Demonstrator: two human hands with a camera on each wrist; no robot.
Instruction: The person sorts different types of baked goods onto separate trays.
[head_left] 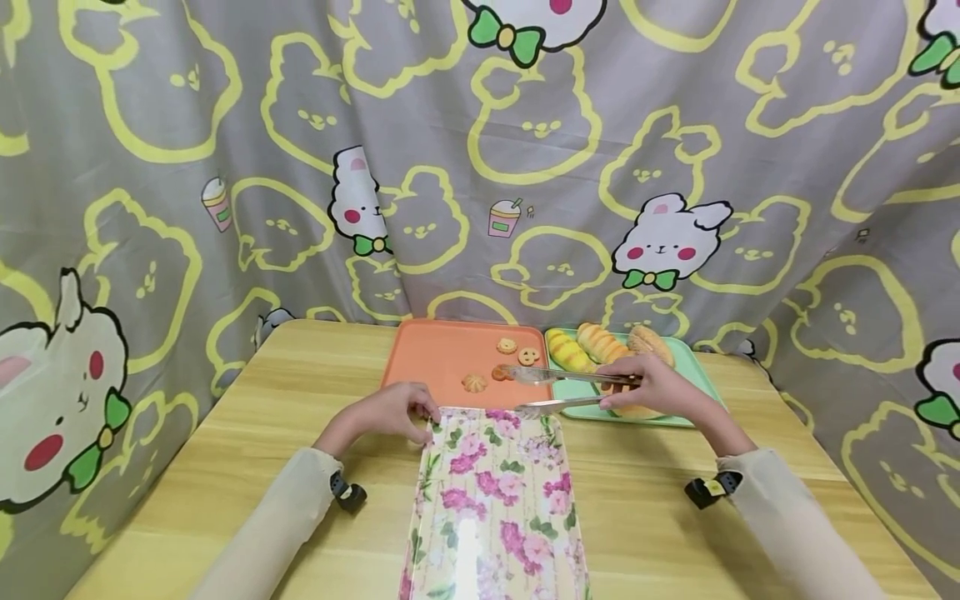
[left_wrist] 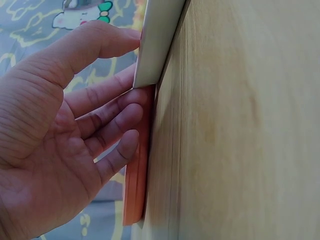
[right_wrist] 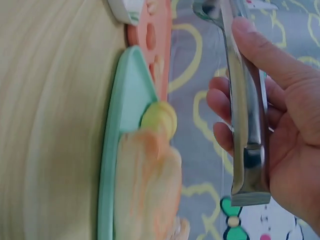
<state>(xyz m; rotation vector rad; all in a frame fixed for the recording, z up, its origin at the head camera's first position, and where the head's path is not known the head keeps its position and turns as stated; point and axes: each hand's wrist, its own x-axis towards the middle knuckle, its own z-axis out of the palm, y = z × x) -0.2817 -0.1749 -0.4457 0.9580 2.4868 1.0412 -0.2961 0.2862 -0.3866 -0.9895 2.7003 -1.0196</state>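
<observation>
My left hand [head_left: 393, 412] is at the far left corner of a flower-patterned tray [head_left: 491, 492]; its thumb and index finger pinch the rim, while the other fingers bend loosely near the orange tray [left_wrist: 134, 190]. My right hand [head_left: 651, 385] grips metal tongs [right_wrist: 245, 110], whose two arms stand apart. The tongs' tips reach over the orange tray's near right part, close to a small round brown cookie [head_left: 500, 373]. Beside it lies a swirled cookie [head_left: 474, 382]. Two more cookies, one plain round [head_left: 507, 345] and one with a face-like pattern [head_left: 528, 357], lie farther back.
A green tray [head_left: 693, 379] stands right of the orange one, holding several breads, among them a yellow striped loaf [head_left: 570, 351] and an orange-striped loaf [head_left: 602, 342]. The right hand partly covers them. Behind the wooden table [head_left: 300, 367] hangs a patterned curtain [head_left: 442, 150].
</observation>
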